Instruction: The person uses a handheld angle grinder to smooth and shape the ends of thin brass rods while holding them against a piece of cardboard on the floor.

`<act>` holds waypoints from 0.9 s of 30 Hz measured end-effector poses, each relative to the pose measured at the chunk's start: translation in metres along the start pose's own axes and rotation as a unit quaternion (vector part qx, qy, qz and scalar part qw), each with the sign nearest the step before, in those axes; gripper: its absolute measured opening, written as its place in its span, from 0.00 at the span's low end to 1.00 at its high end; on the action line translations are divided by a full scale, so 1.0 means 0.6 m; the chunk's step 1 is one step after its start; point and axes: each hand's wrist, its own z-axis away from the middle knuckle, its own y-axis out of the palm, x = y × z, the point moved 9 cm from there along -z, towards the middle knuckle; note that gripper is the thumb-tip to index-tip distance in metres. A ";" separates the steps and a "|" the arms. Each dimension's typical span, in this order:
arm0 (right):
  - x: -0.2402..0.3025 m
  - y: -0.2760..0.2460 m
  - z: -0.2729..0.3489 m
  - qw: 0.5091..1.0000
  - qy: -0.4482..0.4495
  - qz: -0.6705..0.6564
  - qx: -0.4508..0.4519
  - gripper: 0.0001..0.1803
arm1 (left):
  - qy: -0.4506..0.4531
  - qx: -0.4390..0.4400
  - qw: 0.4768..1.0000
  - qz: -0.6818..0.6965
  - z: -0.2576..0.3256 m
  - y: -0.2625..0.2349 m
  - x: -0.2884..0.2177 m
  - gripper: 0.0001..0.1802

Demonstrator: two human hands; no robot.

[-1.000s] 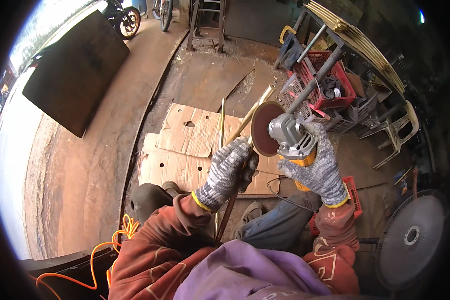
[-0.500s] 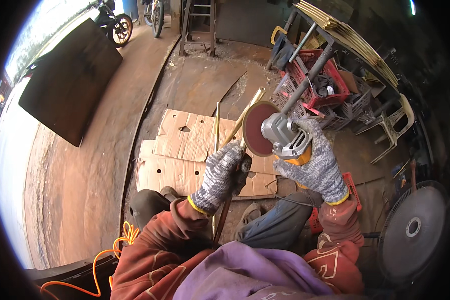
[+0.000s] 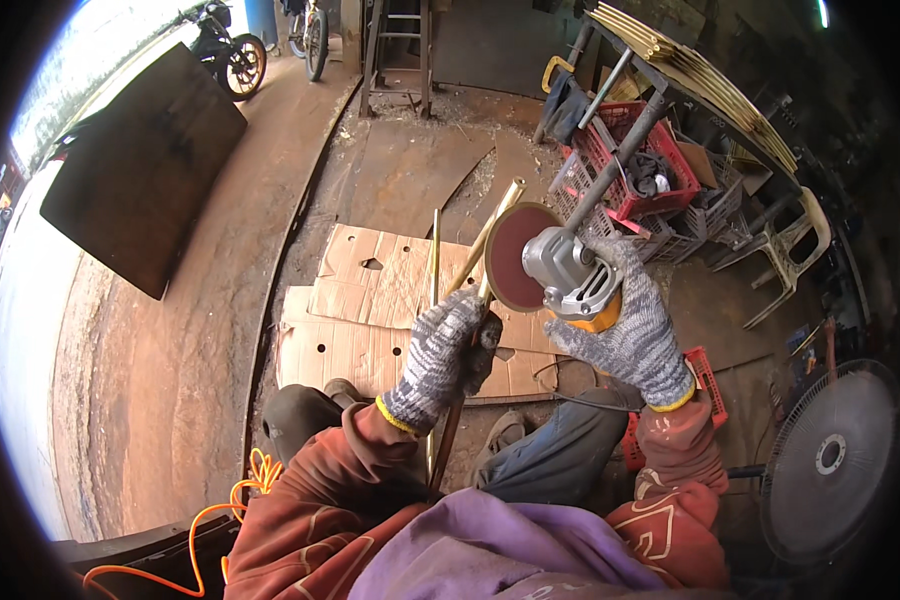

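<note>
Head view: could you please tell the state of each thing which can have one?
Left hand: gloved, closed around metal rod.
Right hand: gloved, gripping grinder.
Grinder: held; on or off, cannot tell.
Disc: fitted on grinder.
Metal rod: held, slanting.
Cardboard: flat, pieces overlapping.
Orange cord: loosely looped.
Fan: spinning or stopped, cannot tell.

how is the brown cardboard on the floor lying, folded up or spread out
Spread out: the flat brown cardboard sheets lie open on the brown floor, one overlapping another, broad faces up.

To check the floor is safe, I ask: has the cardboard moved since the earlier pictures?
No; against the ladder, the cardboard keeps its place, though the whole view has shifted.
</note>
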 end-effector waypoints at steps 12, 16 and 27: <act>0.038 -0.001 -0.014 0.996 -0.022 0.081 0.007 0.46 | 0.111 0.015 0.984 -0.142 -0.001 0.013 -0.051 0.08; 0.066 -0.011 -0.023 0.992 -0.035 0.123 -0.016 0.46 | -0.206 0.038 0.977 -0.027 0.020 0.003 0.031 0.11; 0.059 -0.017 -0.006 0.992 0.030 0.121 0.004 0.47 | 0.048 0.068 0.987 -0.140 0.007 0.021 -0.034 0.09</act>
